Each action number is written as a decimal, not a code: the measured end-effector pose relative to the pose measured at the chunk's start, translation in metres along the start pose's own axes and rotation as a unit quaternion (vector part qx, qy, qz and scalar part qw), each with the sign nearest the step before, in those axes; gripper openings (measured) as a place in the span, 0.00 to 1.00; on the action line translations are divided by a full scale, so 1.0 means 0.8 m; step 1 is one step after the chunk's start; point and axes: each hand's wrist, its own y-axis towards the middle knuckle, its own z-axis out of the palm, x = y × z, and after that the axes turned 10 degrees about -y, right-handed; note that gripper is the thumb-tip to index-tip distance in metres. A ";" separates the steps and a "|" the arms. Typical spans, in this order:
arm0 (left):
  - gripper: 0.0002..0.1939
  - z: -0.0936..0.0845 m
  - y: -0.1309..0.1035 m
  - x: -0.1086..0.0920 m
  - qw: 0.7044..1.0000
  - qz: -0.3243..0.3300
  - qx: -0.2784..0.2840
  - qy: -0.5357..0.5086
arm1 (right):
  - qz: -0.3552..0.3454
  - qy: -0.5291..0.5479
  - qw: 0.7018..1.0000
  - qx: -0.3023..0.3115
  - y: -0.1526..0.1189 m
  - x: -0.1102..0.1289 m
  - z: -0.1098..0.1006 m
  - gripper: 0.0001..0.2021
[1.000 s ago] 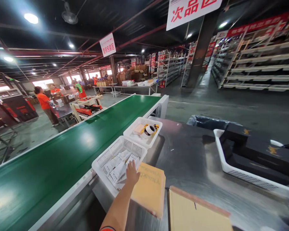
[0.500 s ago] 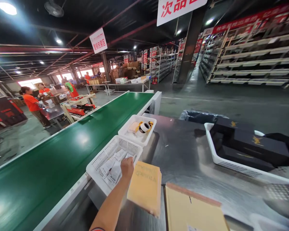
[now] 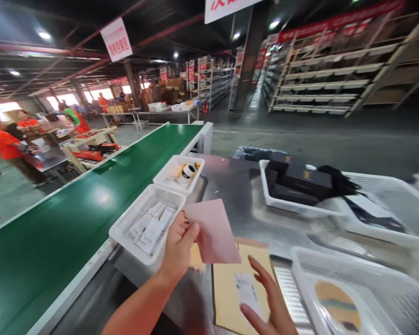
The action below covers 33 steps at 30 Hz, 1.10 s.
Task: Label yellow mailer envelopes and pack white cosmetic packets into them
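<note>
My left hand is closed on a pinkish sheet of paper, held up between thumb and fingers. Fingers apart and holding nothing, my right hand hovers over a flat cardboard box that has a white label on its top. Below the sheet, a yellow-brown padded envelope is mostly hidden. Just left of my left hand stands a white basket containing several printed paper slips.
A smaller white basket holds a tape roll. The green conveyor belt runs along the left. On the metal table's right are baskets with black boxes and a round-patterned package. Co-workers stand far left.
My left hand has left the slip basket and now holds up the pinkish sheet. My right hand has come into view above the cardboard box. The view has turned right.
</note>
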 end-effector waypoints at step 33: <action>0.17 -0.091 -0.043 0.150 0.954 -0.139 -0.211 0.158 | 0.197 0.226 0.951 0.072 -0.072 -0.033 0.003 0.24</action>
